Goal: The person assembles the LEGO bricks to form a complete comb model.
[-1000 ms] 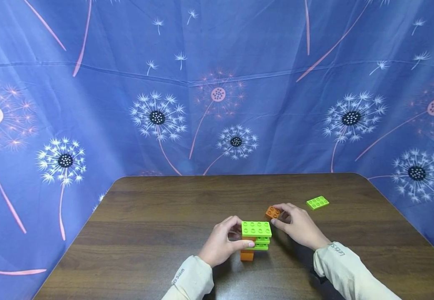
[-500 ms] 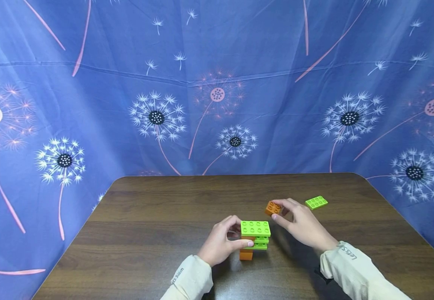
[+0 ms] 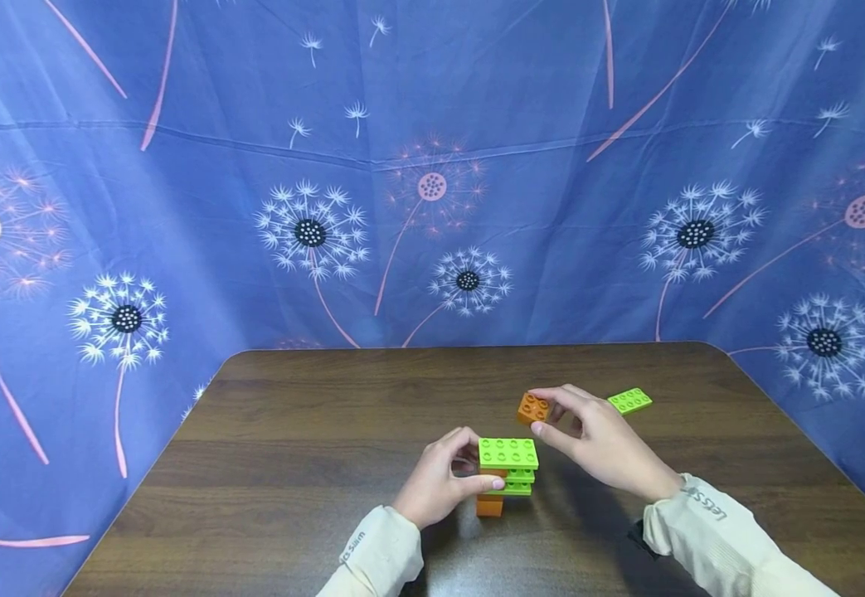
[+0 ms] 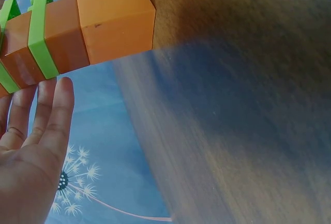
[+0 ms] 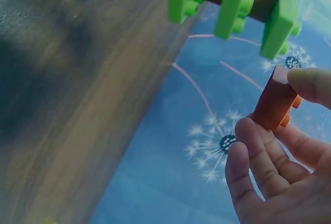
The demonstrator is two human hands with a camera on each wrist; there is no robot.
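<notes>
A tower of toy building bricks (image 3: 508,453), orange blocks alternating with flat lime-green plates, stands upright near the table's middle. My left hand (image 3: 443,485) grips its left side, thumb across the front and fingers behind. In the left wrist view the tower's orange lower blocks (image 4: 118,23) reach the tabletop. Behind and right of the tower, my right hand (image 3: 600,435) pinches a small orange brick (image 3: 533,408) between thumb and fingers, studs up, raised off the table. The right wrist view shows this brick apart from the tower's green plates (image 5: 279,22).
One loose lime-green plate (image 3: 629,401) lies on the wooden table (image 3: 313,464) at the back right, just beyond my right hand. A blue cloth (image 3: 417,99) with dandelion prints hangs behind the table and along its sides.
My right hand has lifted the small orange brick off the table and brought it slightly left, toward the tower. The left hand keeps its grip in the same place.
</notes>
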